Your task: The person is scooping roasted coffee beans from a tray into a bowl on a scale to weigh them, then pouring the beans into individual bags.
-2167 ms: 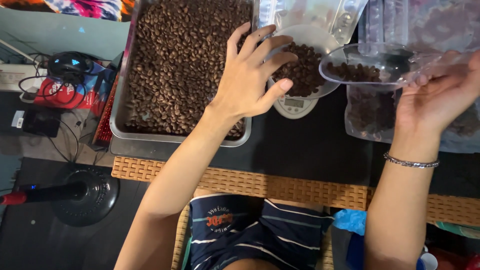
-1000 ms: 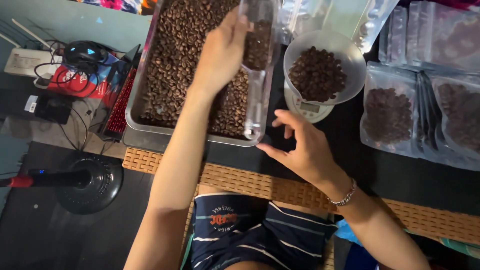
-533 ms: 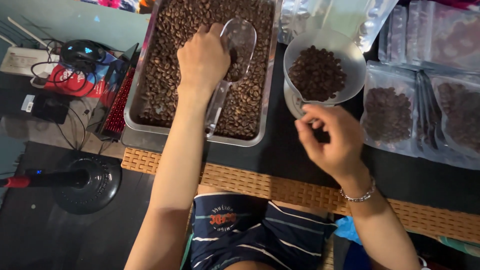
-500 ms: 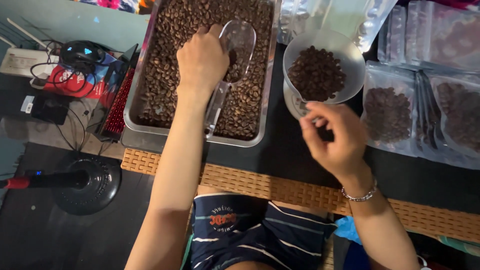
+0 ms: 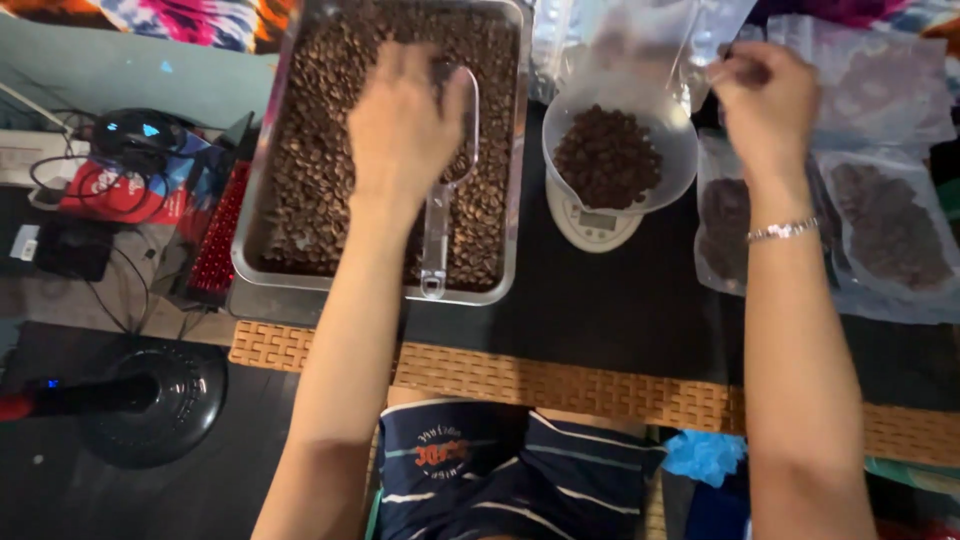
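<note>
Two hands work over a dark tabletop (image 5: 620, 310) laid out for portioning roasted coffee beans. Left hand (image 5: 405, 125) rests on the clear plastic scoop (image 5: 445, 190), fingers curled over its bowl; the scoop lies on the bean bed with its handle pointing toward 6 o'clock, and whether it is gripped firmly or merely covered cannot be told. Beneath it, the rectangular metal tray of brown coffee beans (image 5: 515, 180) remains nearly full. At 3 o'clock from the tray stands the translucent round bowl of dark beans (image 5: 620, 150), seated on a small white digital scale (image 5: 592, 222); the bowl holds a modest heap, well below its rim. Right hand (image 5: 765, 105), at 3 o'clock from the bowl, is closed in a pinch around something small and dark, probably a few beans, though blur prevents certainty. Further toward 3 o'clock lie clear plastic pouches already filled with beans (image 5: 885, 230), and empty clear pouches (image 5: 640, 40) stand at 12 o'clock behind the bowl. Judged from this layout, several portions are bagged, one is being weighed, and much stock awaits. A woven cane table edge (image 5: 560, 380) borders the scene at 6 o'clock.
</note>
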